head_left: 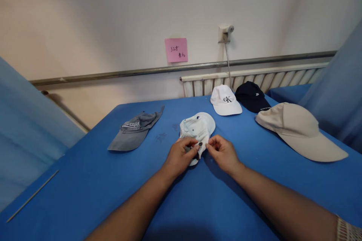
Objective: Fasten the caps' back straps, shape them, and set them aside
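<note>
A pale, almost white baseball cap (195, 126) lies on the blue table in front of me, its brim pointing away and a small dark emblem on its front. My left hand (182, 154) pinches the near left side of the cap, beside a small dark round piece at its back. On the near right edge, my right hand (222, 151) is closed on the fabric with thumb and fingertips. The cap is partly collapsed, and my left fingers hide some of its back.
A grey cap (135, 130) lies to the left. At the right are a white cap (225, 99), a navy cap (251, 96) and a large beige cap (296, 128). A thin stick (32, 196) rests near the left edge. Behind the table (113, 188) are a radiator (207, 86) and a metal rail (141, 71).
</note>
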`<state>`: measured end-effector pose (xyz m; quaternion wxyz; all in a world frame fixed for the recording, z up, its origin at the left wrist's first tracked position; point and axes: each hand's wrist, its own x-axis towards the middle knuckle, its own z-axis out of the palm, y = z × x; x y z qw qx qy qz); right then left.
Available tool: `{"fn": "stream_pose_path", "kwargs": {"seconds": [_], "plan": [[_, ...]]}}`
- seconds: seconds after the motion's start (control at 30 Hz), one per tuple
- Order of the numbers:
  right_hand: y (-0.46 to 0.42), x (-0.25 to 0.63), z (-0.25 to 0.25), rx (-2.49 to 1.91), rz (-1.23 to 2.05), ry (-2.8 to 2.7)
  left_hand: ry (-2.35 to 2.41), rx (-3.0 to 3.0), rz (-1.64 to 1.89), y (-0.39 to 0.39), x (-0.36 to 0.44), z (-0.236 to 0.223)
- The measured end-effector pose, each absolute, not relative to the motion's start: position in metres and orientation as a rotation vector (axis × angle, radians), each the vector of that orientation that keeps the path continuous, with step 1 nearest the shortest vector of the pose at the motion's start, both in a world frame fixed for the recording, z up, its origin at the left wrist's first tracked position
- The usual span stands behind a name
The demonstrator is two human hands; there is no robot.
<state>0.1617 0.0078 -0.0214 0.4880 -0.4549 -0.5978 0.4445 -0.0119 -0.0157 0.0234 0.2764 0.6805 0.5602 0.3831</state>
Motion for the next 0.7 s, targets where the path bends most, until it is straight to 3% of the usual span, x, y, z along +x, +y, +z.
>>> {"fn": "stream_pose_path", "kwargs": {"seconds": [0.7], "plan": [[0.0032,0.1599,-0.0189,-1.103,1.079,-1.480,1.582,2.155,0.754,-0.0192,-0.0119,0.0290]]}}
